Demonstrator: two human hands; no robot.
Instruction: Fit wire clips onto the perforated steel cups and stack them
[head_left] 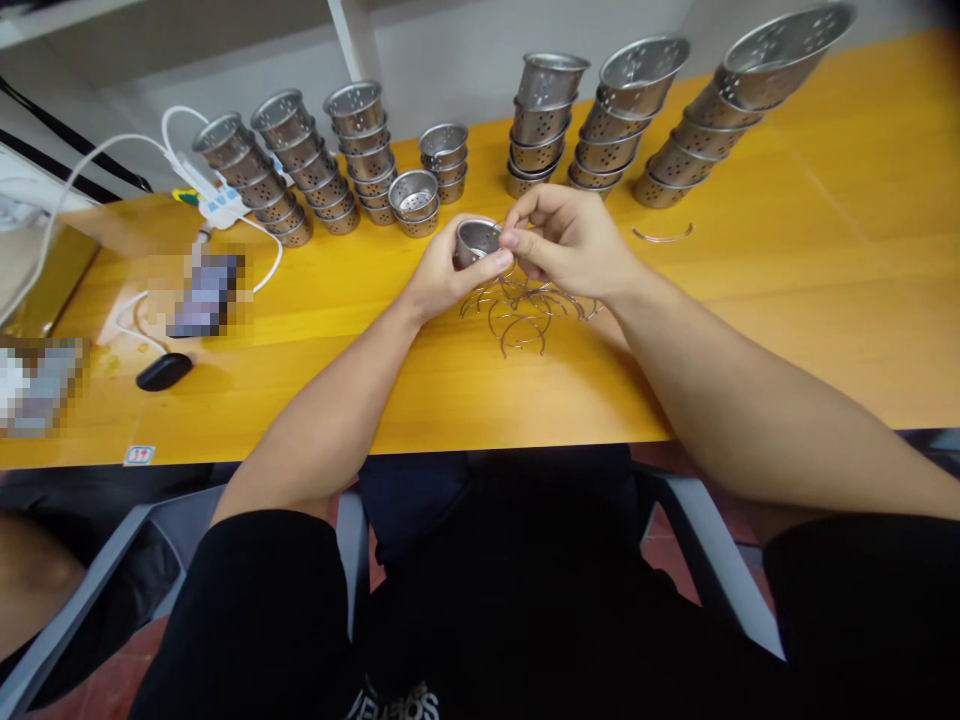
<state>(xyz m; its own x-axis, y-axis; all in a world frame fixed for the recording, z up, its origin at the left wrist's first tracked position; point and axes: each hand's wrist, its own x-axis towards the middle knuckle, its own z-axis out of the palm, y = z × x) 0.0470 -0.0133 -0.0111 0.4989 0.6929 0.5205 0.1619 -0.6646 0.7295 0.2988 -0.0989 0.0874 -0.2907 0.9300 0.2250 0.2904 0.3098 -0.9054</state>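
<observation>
My left hand (448,272) is closed around a small metal strainer cup (475,236), its open top tilted up. At the cup's right rim, my right hand (559,240) pinches a thin curved wire (496,226) between thumb and fingertips. Most of that wire is hidden by the fingers. Below both hands, a loose pile of curved metal wires (525,325) lies on the table. The nearest standing cups, two nested perforated ones (417,222), are just beyond my left hand.
Stacks of perforated cups (366,150) line the back left, with taller leaning stacks (694,140) at the back right. Loose wires (664,238) lie right of my hands. A power strip (223,208), white cables, a blurred phone (206,295) and a black case (164,371) occupy the left.
</observation>
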